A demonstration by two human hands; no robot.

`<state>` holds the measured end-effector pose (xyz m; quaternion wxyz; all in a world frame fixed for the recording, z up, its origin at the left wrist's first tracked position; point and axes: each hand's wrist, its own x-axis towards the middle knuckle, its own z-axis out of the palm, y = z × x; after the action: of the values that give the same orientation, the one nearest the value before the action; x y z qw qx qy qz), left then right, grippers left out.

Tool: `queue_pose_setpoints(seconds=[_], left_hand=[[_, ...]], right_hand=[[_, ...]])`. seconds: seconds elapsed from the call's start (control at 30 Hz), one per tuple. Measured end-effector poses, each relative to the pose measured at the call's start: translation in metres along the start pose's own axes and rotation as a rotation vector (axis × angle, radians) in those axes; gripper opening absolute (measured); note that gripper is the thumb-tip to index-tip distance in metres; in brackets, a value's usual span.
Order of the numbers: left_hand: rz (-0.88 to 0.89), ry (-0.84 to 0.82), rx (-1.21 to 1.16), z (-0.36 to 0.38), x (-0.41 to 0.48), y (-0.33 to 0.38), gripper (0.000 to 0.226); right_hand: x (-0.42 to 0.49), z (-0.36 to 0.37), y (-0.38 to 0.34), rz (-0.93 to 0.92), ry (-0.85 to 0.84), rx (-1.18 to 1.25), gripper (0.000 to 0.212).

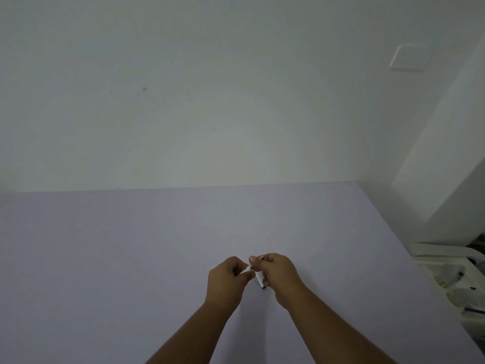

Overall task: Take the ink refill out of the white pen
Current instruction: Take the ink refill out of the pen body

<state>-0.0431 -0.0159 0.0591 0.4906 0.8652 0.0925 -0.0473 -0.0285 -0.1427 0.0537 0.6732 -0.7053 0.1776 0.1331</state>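
Both hands meet above the lilac table [131, 245], near its front middle. My left hand [227, 281] pinches a small silvery-white piece of the white pen [245, 271] between thumb and fingers. My right hand [278, 274] grips the pen's barrel [260, 281], whose dark lower end pokes out below the fingers, pointing down toward the table. The two pieces sit very close together; whether they are joined is hidden by the fingers. No ink refill is plainly visible.
A white wall [210, 101] rises behind the table, with a switch plate [409, 57] at the upper right. White plastic items [451, 274] lie beyond the table's right edge.
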Motion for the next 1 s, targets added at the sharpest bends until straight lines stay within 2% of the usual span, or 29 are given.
queue_pose_setpoints(seconds=[0.2, 0.3, 0.4, 0.57, 0.63, 0.7, 0.93, 1.0], left_hand=[[-0.103, -0.074, -0.097, 0.001, 0.005, -0.008, 0.007], [-0.237, -0.093, -0.245, -0.001, 0.012, -0.015, 0.011], [-0.324, -0.087, -0.299, -0.003, 0.021, -0.028, 0.012], [-0.417, -0.124, -0.366, -0.003, 0.031, -0.052, 0.02], [-0.462, -0.15, -0.418, -0.002, 0.034, -0.058, 0.015], [-0.502, -0.164, -0.451, 0.0, 0.037, -0.063, 0.011], [-0.528, -0.189, -0.492, 0.007, 0.041, -0.073, 0.01], [-0.526, -0.201, -0.482, 0.007, 0.04, -0.072, 0.01]], right_hand=[[0.011, -0.005, 0.001, 0.016, -0.064, -0.073, 0.016], [0.029, -0.012, -0.001, -0.044, 0.053, -0.185, 0.021], [0.052, -0.019, 0.007, -0.075, 0.16, -0.435, 0.018], [0.075, -0.005, 0.04, -0.07, 0.055, -0.924, 0.016], [0.082, 0.004, 0.049, -0.096, 0.042, -1.057, 0.021], [0.088, 0.01, 0.054, -0.102, 0.066, -1.09, 0.028], [0.092, 0.023, 0.056, -0.099, 0.052, -1.042, 0.029], [0.092, 0.022, 0.051, -0.107, 0.094, -0.896, 0.028]])
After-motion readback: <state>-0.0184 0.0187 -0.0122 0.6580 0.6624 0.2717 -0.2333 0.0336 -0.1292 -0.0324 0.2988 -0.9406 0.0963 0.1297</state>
